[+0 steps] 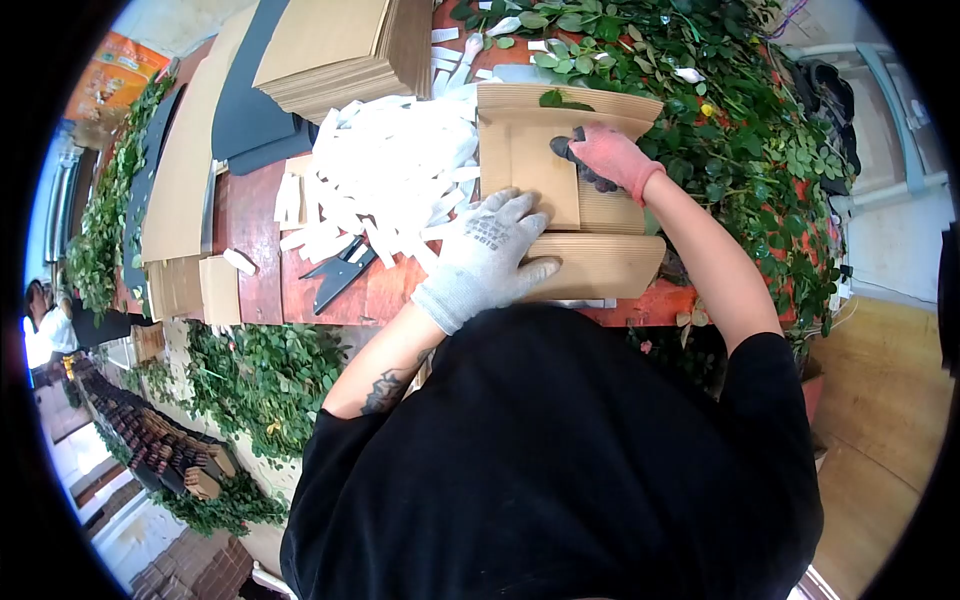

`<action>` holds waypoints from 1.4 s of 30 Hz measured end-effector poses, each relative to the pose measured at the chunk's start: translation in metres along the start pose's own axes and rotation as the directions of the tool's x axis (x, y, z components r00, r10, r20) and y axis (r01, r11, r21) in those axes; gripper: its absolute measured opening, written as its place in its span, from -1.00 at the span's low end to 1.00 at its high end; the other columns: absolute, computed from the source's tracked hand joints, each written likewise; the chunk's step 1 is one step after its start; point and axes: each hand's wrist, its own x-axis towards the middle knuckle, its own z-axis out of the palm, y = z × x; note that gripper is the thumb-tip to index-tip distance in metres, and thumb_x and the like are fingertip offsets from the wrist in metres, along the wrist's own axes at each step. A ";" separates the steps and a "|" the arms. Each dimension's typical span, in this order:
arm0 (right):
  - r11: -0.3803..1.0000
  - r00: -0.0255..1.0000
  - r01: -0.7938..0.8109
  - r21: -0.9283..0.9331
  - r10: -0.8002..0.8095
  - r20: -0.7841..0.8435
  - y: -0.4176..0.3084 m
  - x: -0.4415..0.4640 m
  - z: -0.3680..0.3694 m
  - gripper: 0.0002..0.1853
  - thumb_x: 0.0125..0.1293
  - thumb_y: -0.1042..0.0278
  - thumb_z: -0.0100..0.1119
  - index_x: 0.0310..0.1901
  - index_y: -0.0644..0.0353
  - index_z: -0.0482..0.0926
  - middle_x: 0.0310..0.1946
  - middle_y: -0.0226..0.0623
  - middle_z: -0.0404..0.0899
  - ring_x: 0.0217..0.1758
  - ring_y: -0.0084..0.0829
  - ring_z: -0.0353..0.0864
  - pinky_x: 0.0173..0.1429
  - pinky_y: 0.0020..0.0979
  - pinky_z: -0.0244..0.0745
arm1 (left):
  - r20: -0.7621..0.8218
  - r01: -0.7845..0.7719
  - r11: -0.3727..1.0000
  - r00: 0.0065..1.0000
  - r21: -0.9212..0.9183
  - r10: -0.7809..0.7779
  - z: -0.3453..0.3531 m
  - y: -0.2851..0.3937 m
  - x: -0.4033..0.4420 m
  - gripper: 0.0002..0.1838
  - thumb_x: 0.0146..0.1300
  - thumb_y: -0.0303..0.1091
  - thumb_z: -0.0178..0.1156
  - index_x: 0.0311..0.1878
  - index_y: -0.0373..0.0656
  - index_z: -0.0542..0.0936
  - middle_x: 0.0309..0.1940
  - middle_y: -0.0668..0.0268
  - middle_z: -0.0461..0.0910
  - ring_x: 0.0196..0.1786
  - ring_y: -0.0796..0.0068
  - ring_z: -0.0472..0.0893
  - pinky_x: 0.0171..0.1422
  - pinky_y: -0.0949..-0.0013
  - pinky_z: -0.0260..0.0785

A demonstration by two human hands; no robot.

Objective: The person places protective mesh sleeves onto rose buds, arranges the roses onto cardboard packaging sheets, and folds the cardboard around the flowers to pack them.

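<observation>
My left hand (487, 255), in a grey knit glove, lies with fingers spread on the left part of a brown corrugated cardboard wrap (600, 265). The wrap lies folded open on the red table, with a smoother cardboard piece (530, 170) on it. My right hand (607, 160), in a pink glove with dark finger coating, is curled over the right side of that piece. Whatever its fingers hold, if anything, is hidden. A green leaf (562, 100) shows at the wrap's far edge. Left of the wrap is a heap of white paper strips (395, 165), with black scissors (345, 272) in front.
A thick stack of cardboard sheets (335, 50) stands at the back. Dark sheets (245, 110) and large brown cardboard (180, 190) lie on the left. Leafy rose stems (720, 150) cover the right side. More greenery (265, 385) is below the table's front edge (375, 318). Another person (55, 325) is far left.
</observation>
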 end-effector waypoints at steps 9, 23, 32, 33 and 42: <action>0.938 0.965 0.158 -0.308 -0.213 -0.155 0.018 0.009 0.014 -0.44 0.29 -0.11 -0.03 -0.37 0.39 0.55 -0.56 -0.08 0.60 -0.60 -0.26 0.63 -0.27 -0.30 0.56 | -0.017 -0.034 0.999 0.999 -0.018 0.034 0.012 -0.006 0.001 -0.54 0.17 -0.13 0.21 0.08 -0.18 0.53 0.17 0.08 0.46 0.30 0.04 0.38 0.31 0.13 0.28; 0.967 0.990 0.136 -0.215 -0.143 -0.017 0.014 0.011 0.006 -0.50 0.31 -0.02 -0.10 -0.39 0.34 0.56 -0.54 -0.07 0.61 -0.63 -0.25 0.62 -0.26 -0.26 0.55 | -0.067 -0.123 0.984 0.991 -0.130 0.115 0.012 -0.009 -0.002 -0.55 0.13 -0.26 0.19 0.11 -0.17 0.48 0.11 0.11 0.50 0.15 0.15 0.52 0.16 0.18 0.39; 0.741 0.977 0.018 -0.671 -0.156 -0.146 -0.010 -0.008 0.013 -0.54 0.26 -0.11 0.00 -0.08 0.14 0.55 -0.12 -0.13 0.62 0.00 -0.23 0.60 0.09 -0.21 0.46 | -0.160 -0.239 0.969 0.961 -0.061 0.227 0.018 -0.013 0.008 -0.79 0.06 -0.35 0.13 -0.21 -0.13 0.58 -0.25 0.17 0.62 -0.14 0.15 0.63 -0.08 0.14 0.47; 0.671 0.974 0.019 -0.741 -0.180 -0.138 -0.014 -0.011 0.014 -0.55 0.25 -0.10 0.02 -0.05 0.11 0.55 -0.06 -0.18 0.61 0.05 -0.29 0.59 0.11 -0.23 0.45 | -0.081 -0.143 0.986 0.987 -0.085 0.136 0.018 -0.013 0.010 -0.87 0.05 -0.38 0.10 -0.32 -0.11 0.58 -0.38 0.20 0.63 -0.23 0.14 0.65 -0.16 0.12 0.48; 0.441 0.809 0.341 -0.830 -0.587 0.021 -0.015 -0.034 0.040 -0.61 0.19 0.22 0.13 0.08 0.04 0.52 0.15 -0.22 0.49 0.17 -0.30 0.50 0.21 -0.30 0.41 | -0.319 -0.253 0.895 0.938 -0.367 0.135 -0.003 -0.058 -0.040 -0.61 0.11 -0.22 0.24 -0.01 -0.18 0.59 -0.04 0.13 0.60 -0.01 0.13 0.60 0.13 0.20 0.41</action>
